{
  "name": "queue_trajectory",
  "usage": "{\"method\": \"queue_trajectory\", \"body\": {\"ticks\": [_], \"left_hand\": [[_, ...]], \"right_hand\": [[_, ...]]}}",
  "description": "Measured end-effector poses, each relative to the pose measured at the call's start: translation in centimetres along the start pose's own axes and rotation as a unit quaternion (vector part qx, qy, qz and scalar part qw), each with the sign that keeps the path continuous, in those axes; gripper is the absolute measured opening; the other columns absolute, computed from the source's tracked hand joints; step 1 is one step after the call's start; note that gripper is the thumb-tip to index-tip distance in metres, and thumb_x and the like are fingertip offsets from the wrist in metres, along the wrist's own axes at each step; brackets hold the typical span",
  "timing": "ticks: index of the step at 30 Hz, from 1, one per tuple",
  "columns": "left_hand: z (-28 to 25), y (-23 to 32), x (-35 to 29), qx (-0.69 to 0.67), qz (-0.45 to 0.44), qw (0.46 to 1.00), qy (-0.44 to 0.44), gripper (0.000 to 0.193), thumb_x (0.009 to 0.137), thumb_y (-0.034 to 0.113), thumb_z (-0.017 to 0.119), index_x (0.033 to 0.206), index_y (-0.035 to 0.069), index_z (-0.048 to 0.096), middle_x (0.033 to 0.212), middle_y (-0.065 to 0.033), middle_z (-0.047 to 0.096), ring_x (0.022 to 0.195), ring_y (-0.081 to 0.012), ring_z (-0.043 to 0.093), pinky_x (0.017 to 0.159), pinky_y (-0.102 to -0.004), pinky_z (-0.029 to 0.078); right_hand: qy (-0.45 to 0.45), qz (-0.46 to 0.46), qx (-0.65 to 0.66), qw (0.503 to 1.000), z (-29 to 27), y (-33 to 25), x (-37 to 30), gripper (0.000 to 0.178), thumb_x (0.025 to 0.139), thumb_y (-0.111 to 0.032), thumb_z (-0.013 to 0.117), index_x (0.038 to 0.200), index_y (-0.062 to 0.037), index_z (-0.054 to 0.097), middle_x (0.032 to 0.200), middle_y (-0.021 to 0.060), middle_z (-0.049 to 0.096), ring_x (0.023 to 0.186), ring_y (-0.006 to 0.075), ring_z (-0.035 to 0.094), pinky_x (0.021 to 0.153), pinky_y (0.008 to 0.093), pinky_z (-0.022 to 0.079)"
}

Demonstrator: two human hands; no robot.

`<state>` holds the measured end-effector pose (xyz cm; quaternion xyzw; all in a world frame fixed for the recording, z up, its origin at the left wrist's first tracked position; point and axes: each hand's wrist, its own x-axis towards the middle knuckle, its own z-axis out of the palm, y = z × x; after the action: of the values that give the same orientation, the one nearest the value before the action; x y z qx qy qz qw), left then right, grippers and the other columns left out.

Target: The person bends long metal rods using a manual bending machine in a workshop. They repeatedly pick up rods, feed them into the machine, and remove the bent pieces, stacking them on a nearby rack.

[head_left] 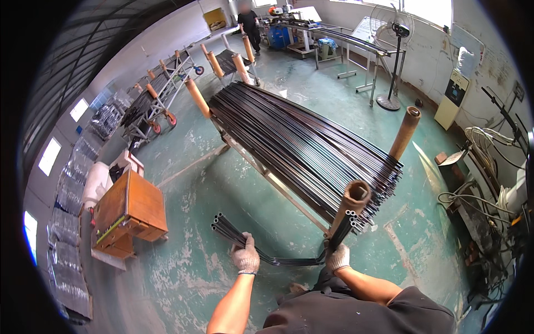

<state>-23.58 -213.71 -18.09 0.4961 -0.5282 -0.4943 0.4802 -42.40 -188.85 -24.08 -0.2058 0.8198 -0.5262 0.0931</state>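
Both my hands wear pale knit gloves and grip one bundle of bent black metal tubes (292,261). My left hand (246,256) is closed round the bundle's left arm, whose open tube ends point up and away. My right hand (337,258) is wrapped round the right arm, which rises steeply beside a cardboard tube (356,198) on a rack post. Between my hands the middle stretch of the bundle runs level, close before my body. Beyond them, a thick stack of long straight black tubes (300,139) lies on a metal rack (272,181).
More cardboard-sleeved posts (406,131) stand at the rack's corners. A wooden desk (130,211) is at the left, and wheeled racks (158,103) are farther back. Toward the right are a standing fan (397,61), a water dispenser (453,97) and coiled hoses (489,145). A person (249,25) stands far off.
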Motion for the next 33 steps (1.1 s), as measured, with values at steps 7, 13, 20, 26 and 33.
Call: {"method": "queue_trajectory", "body": {"ticks": [7, 13, 20, 26, 33], "left_hand": [[5.5, 0.0, 14.6, -0.020, -0.017, 0.994, -0.105, 0.015, 0.098, 0.002, 0.080, 0.112, -0.001, 0.079, 0.107, -0.0026, 0.079, 0.098, -0.0141, 0.073, 0.093, -0.0317, 0.058], [9.0, -3.6, 23.8, 0.037, -0.016, 0.988, -0.147, 0.014, 0.097, -0.002, 0.078, 0.111, 0.001, 0.079, 0.107, -0.0023, 0.079, 0.099, -0.0128, 0.073, 0.093, -0.0309, 0.058], [14.4, -5.3, 32.4, 0.092, -0.047, 0.974, -0.200, 0.017, 0.095, 0.003, 0.080, 0.112, 0.002, 0.081, 0.101, -0.0026, 0.081, 0.092, -0.0125, 0.073, 0.088, -0.0318, 0.059], [18.9, -5.4, 36.1, 0.141, -0.045, 0.945, -0.291, 0.018, 0.096, 0.007, 0.081, 0.114, 0.004, 0.081, 0.095, -0.0022, 0.080, 0.086, -0.0088, 0.070, 0.081, -0.0309, 0.058], [21.4, -9.7, 39.7, 0.193, -0.039, 0.896, -0.397, 0.020, 0.099, 0.017, 0.080, 0.115, 0.005, 0.080, 0.100, -0.0059, 0.084, 0.093, -0.0122, 0.076, 0.089, -0.0329, 0.059]], "right_hand": [[0.093, 0.064, 0.058, 0.992, 11.2, -1.2, 4.9, 0.019, 0.107, -0.024, 0.070, 0.110, -0.0064, 0.075, 0.090, 0.0164, 0.075, 0.085, 0.0339, 0.076, 0.077, 0.0445, 0.059], [0.171, 0.101, 0.153, 0.968, 20.6, 0.5, 11.1, 0.005, 0.104, -0.006, 0.071, 0.108, -0.0041, 0.074, 0.100, 0.0082, 0.073, 0.094, 0.0198, 0.068, 0.088, 0.0381, 0.057], [0.210, 0.192, 0.146, 0.948, 25.4, -1.2, 15.4, 0.007, 0.103, -0.001, 0.069, 0.107, -0.0022, 0.075, 0.099, 0.0039, 0.072, 0.092, 0.0170, 0.066, 0.086, 0.0337, 0.056], [0.285, 0.203, 0.128, 0.928, 29.4, 2.2, 16.3, 0.010, 0.103, 0.006, 0.069, 0.108, 0.0000, 0.075, 0.101, 0.0016, 0.071, 0.093, 0.0134, 0.063, 0.087, 0.0297, 0.055], [0.348, 0.258, 0.083, 0.898, 32.5, 2.3, 16.4, 0.011, 0.104, 0.003, 0.068, 0.112, 0.0015, 0.075, 0.104, 0.0021, 0.072, 0.097, 0.0148, 0.065, 0.092, 0.0303, 0.056]]}}
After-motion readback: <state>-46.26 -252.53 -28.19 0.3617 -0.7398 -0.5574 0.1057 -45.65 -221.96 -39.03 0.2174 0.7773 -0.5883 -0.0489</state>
